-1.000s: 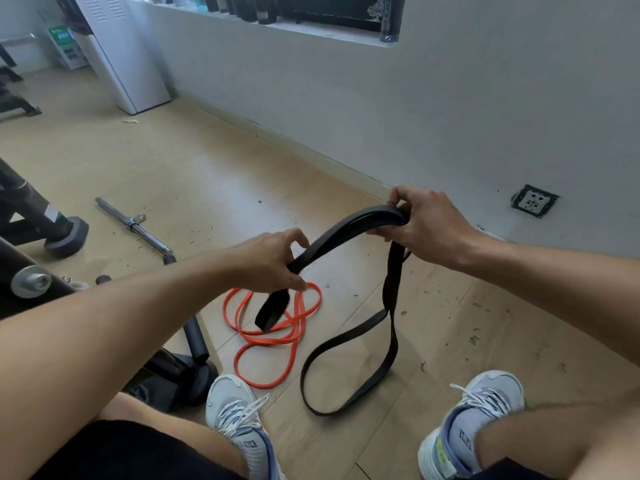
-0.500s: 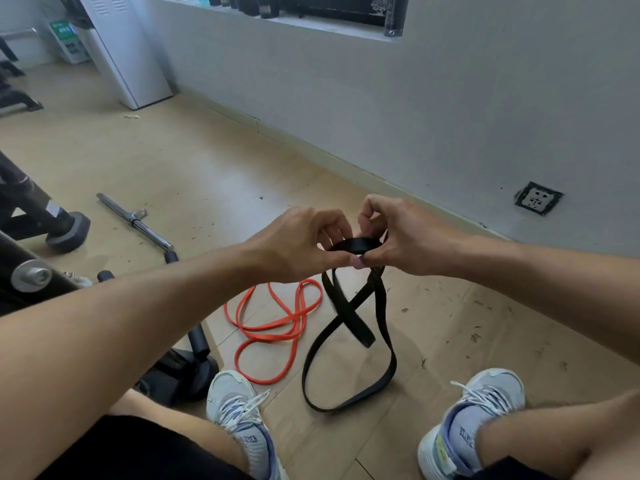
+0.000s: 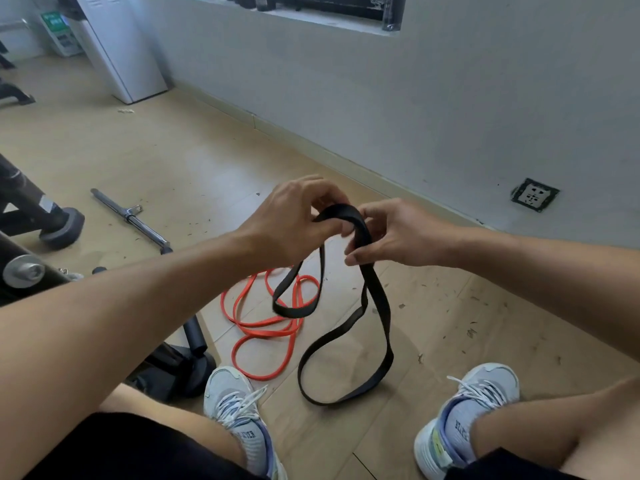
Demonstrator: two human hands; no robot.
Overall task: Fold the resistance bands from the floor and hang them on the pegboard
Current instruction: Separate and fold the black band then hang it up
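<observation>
Below, scuffed wood floor (image 3: 145, 157) meets grey wall (image 3: 433, 109); orange band (image 3: 263, 327) lies coiled.

Single head view — looks forward, down, close over hands (image 3: 346, 233), floor (image 3: 173, 161) beyond.

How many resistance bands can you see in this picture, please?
2. The black band is gripped by the left hand and the right hand, with its lower loops dangling. The orange band lies coiled on the floor. More may be out of view.
</observation>
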